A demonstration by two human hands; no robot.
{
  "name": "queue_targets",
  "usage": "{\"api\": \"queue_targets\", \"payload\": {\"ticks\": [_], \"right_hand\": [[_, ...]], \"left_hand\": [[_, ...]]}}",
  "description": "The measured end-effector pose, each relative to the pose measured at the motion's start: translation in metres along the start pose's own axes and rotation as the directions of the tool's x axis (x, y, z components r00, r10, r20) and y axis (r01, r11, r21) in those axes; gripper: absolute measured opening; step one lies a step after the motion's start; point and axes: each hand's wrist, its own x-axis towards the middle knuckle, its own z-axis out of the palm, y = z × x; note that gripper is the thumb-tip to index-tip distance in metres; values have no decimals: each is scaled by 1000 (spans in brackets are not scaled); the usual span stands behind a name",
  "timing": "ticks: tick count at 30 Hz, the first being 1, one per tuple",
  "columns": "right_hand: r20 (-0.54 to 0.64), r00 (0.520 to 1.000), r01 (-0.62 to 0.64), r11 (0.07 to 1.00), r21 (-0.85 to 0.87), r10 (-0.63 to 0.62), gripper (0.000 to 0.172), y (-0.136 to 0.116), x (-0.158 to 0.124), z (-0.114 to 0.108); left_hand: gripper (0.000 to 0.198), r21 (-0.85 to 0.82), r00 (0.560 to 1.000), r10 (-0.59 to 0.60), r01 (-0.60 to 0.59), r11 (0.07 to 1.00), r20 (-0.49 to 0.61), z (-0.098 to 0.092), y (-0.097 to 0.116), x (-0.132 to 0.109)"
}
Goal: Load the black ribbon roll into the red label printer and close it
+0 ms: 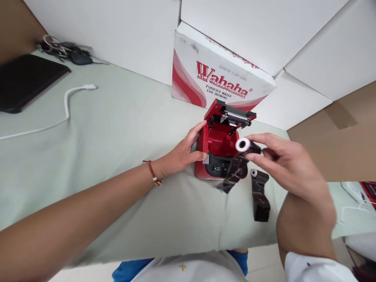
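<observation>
Over open red printer [219,150]: right hand [289,166] holds roll [245,145]; left hand [182,152] steadies.

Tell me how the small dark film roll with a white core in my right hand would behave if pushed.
Likely rolls: the small dark film roll, pinched by the right hand by the red printer that the left hand grips, is a cylinder. Its loose tail hangs limp and creased, so probably floppy. Probably light: fingertips alone carry it.

Pale green cloth [117,129] covers the table. White cartons [117,35] line the back from ten to two o'clock, with a Wahaha water carton [217,78] at twelve and brown cardboard [337,145] at three. A black case [26,80], keys [63,51] and a white cable [67,103] lie at ten.
</observation>
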Motion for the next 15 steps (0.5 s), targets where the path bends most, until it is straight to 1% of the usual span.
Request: {"api": "queue_targets", "payload": {"ticks": [2,3,6,9,11,13,15], "right_hand": [[-47,999,9,995,-100,-13,36,-5,18,26],[-46,999,4,987,-159,-11,37,-7,26,38],[20,998,-46,945,-325,56,40,-13,45,60],[104,984,-87,902,-423,144,41,-16,60,67],[136,976,-94,892,-443,171,42,-15,67,67],[145,978,-78,907,-414,151,42,-13,70,67],[119,991,-16,950,-311,56,37,-11,65,66]], "left_hand": [[109,6,1000,7,-7,1000,-3,0,-1,0],[109,12,1000,11,-11,1000,-7,0,-1,0],[108,13,1000,15,-15,1000,-12,-1,-3,1],[109,-5,1000,13,-13,1000,-9,-1,-6,2],[110,-8,1000,21,-21,1000,-14,-1,-8,3],[111,-9,999,25,-26,1000,-21,-1,-9,3],[111,-4,999,23,-23,1000,-24,-1,-9,3]]}}
